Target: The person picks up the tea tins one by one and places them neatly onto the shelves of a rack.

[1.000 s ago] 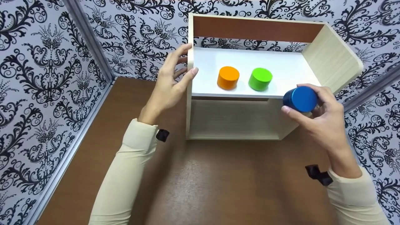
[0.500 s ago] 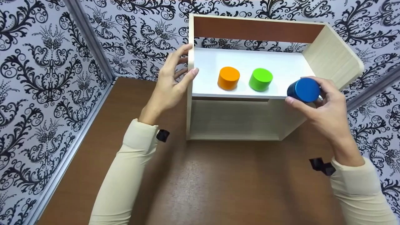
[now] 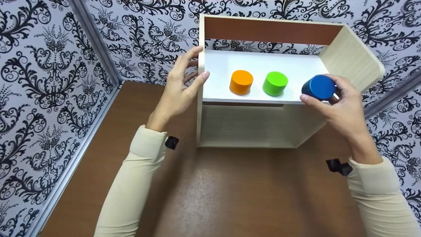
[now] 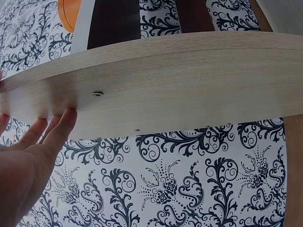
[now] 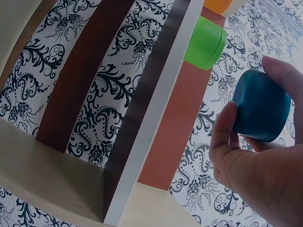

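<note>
A blue canister (image 3: 318,87) with a flat round top is gripped between the thumb and fingers of my right hand (image 3: 343,108), held at the right front of the shelf unit's white upper board (image 3: 227,61). In the right wrist view the canister (image 5: 262,105) is tilted and apart from the board. An orange canister (image 3: 241,82) and a green canister (image 3: 275,83) stand side by side on that board. My left hand (image 3: 179,87) holds the unit's left side panel (image 3: 201,62), thumb over its front edge; fingertips touch the outer face in the left wrist view.
The pale wooden shelf unit stands on a brown tabletop (image 3: 243,191). Its right side panel (image 3: 353,59) rises beside my right hand. Below the white board is an open lower compartment (image 3: 243,126). Patterned walls (image 3: 49,108) enclose the left, back and right.
My right hand has lifted the blue canister upward and back, from the board's front edge to over its right end. The left hand has stayed on the panel.
</note>
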The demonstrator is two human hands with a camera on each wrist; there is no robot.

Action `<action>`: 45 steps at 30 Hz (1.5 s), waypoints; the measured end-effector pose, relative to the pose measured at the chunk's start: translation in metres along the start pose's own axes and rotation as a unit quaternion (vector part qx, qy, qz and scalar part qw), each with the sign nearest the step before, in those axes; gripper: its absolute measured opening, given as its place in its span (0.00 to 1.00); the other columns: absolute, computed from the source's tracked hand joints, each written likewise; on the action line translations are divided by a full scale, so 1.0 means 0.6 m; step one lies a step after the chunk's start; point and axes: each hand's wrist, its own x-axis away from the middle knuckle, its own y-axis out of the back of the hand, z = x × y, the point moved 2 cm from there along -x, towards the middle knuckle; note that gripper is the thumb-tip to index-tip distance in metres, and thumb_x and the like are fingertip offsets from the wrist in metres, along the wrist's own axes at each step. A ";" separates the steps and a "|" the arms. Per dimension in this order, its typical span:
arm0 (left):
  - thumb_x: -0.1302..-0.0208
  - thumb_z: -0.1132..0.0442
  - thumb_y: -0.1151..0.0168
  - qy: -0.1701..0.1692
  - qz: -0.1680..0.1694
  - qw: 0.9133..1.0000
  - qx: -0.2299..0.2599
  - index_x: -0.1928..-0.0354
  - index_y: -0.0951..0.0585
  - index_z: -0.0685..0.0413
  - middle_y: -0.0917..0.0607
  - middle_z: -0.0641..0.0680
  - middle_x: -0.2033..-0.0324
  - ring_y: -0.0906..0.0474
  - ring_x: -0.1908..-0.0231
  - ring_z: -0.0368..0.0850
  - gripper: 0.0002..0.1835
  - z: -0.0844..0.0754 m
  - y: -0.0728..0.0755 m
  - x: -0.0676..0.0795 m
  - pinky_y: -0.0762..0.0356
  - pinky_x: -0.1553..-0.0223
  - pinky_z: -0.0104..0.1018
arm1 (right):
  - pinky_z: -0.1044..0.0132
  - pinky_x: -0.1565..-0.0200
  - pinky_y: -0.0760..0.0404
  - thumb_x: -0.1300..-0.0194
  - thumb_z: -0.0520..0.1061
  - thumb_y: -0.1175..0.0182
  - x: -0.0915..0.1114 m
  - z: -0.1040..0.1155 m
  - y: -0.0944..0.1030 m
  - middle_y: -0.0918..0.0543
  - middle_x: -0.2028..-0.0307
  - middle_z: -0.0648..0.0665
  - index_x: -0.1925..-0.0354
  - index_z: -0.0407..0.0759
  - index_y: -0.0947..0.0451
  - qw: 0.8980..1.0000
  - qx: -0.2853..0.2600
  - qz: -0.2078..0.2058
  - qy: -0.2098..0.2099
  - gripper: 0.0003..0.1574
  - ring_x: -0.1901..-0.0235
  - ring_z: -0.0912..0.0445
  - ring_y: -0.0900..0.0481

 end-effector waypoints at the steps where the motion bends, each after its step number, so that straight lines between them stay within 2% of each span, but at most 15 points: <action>1: 0.28 0.61 0.38 0.001 0.000 1.000 0.001 0.27 0.32 0.53 0.28 0.56 0.36 0.27 0.39 0.49 0.30 0.000 0.000 0.000 0.21 0.39 0.43 | 0.58 0.32 0.26 0.42 0.42 0.24 -0.002 0.000 0.000 0.29 0.42 0.45 0.32 0.36 0.29 1.000 0.003 0.002 -0.004 0.42 0.42 0.51 0.31; 13: 0.28 0.61 0.39 -0.013 0.000 1.000 0.009 0.27 0.32 0.55 0.28 0.57 0.37 0.27 0.39 0.55 0.30 0.005 -0.001 -0.001 0.20 0.39 0.42 | 0.57 0.32 0.27 0.41 0.49 0.25 -0.029 -0.009 0.001 0.30 0.38 0.40 0.32 0.37 0.29 0.999 0.037 0.016 -0.029 0.43 0.40 0.49 0.32; 19: 0.28 0.60 0.38 -0.010 -0.001 1.000 0.005 0.27 0.31 0.54 0.28 0.56 0.38 0.27 0.40 0.49 0.30 0.005 -0.001 -0.001 0.21 0.39 0.41 | 0.59 0.35 0.26 0.39 0.53 0.27 -0.042 -0.023 0.001 0.32 0.35 0.39 0.30 0.39 0.31 0.997 0.049 0.032 -0.049 0.45 0.39 0.47 0.33; 27: 0.28 0.60 0.38 -0.007 0.000 1.000 -0.001 0.27 0.32 0.53 0.27 0.56 0.39 0.27 0.40 0.47 0.30 0.003 0.000 0.000 0.21 0.39 0.42 | 0.63 0.45 0.26 0.39 0.57 0.27 -0.056 -0.034 -0.001 0.29 0.37 0.37 0.30 0.38 0.31 0.995 0.075 0.040 -0.054 0.47 0.43 0.48 0.32; 35: 0.28 0.60 0.38 -0.007 0.002 1.000 -0.001 0.27 0.32 0.53 0.28 0.55 0.37 0.27 0.40 0.48 0.30 0.004 0.001 0.000 0.21 0.38 0.41 | 0.54 0.41 0.30 0.40 0.61 0.27 -0.063 -0.044 -0.004 0.30 0.37 0.36 0.30 0.38 0.31 0.992 0.100 0.050 -0.061 0.49 0.41 0.44 0.36; 41: 0.28 0.61 0.38 -0.007 0.002 1.000 -0.004 0.27 0.32 0.53 0.28 0.56 0.37 0.27 0.40 0.51 0.30 0.003 0.001 -0.001 0.21 0.39 0.43 | 0.61 0.48 0.29 0.41 0.60 0.27 -0.065 -0.049 -0.009 0.29 0.42 0.37 0.33 0.37 0.28 0.992 0.108 0.050 -0.050 0.47 0.45 0.47 0.34; 45: 0.28 0.61 0.39 -0.006 0.002 1.000 -0.003 0.27 0.31 0.53 0.28 0.56 0.38 0.27 0.40 0.51 0.29 0.004 0.001 -0.001 0.21 0.39 0.42 | 0.62 0.49 0.29 0.41 0.61 0.27 -0.066 -0.051 -0.011 0.29 0.43 0.37 0.33 0.37 0.28 0.991 0.111 0.051 -0.053 0.48 0.46 0.47 0.34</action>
